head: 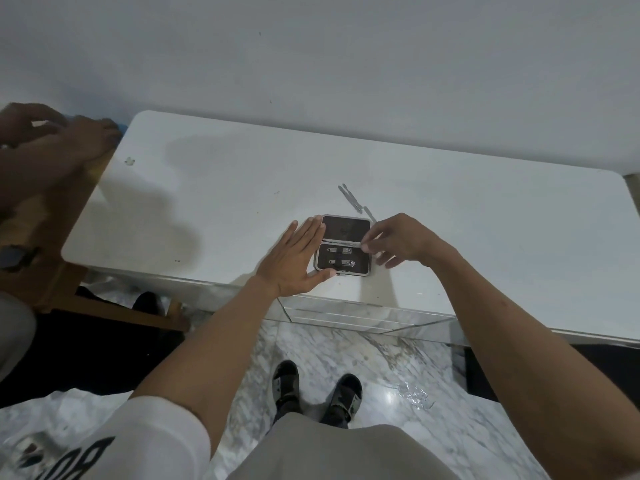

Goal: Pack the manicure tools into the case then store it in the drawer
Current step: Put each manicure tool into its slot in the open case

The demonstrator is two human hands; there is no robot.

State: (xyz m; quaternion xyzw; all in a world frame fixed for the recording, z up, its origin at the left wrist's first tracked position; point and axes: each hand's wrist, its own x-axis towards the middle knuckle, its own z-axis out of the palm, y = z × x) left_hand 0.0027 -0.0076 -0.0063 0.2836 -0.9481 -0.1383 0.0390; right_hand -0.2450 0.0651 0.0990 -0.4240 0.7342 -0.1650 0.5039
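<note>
White and glossy, the desk runs wide from its rounded left corner to its right end near the frame edge, with a pale wall behind it. The open manicure case lies near the desk's front edge, its dark lid half flat toward the wall and its tray half toward the person, with four small metal tools seated in the tray.

The left hand lies flat with straight fingers, its grip wide and holding nothing, pressed along the case's left edge, thumb at the near left corner. The right hand hovers at the case's right edge, its grip narrow: thumb and forefinger pinch a slim metal tool that lies across the case along the hinge line. Two or three loose metal tools lie on the desk just beyond the case's far right corner, apart from it.

Bare desk surface spreads broadly left, right and behind the case. Below the front edge are mirrored drawer fronts, then marble floor and the person's shoes. At far left, another person's hands rest on a wooden chair beside the desk's corner.
</note>
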